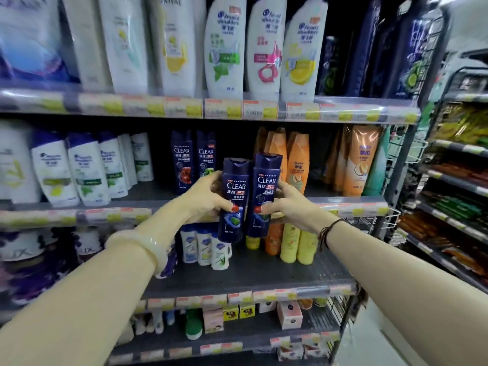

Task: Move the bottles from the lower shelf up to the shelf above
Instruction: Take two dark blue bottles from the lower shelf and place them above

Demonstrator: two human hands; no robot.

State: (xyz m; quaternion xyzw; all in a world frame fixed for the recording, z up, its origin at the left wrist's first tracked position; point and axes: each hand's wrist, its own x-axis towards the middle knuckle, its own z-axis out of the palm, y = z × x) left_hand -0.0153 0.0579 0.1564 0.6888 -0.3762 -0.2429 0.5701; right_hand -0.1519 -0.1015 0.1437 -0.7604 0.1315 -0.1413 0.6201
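dark blue plastic filled both grips: the left hand (208,196) was wrapped around one clear bottle (233,199), thumb on its label, and the right hand (286,204) clasped a second clear bottle (262,195) the same way. both forearms reached forward and up, a pale bangle (142,249) on the left wrist and a dark cord (327,231) on the right. the bottles stood nearly upright, caps up, labels facing the camera, touching side by side in front of the middle shelf's edge (351,204). behind them on that shelf, two more blue bottles (194,161) stood left and orange bottles (297,162) right, with a gap between.
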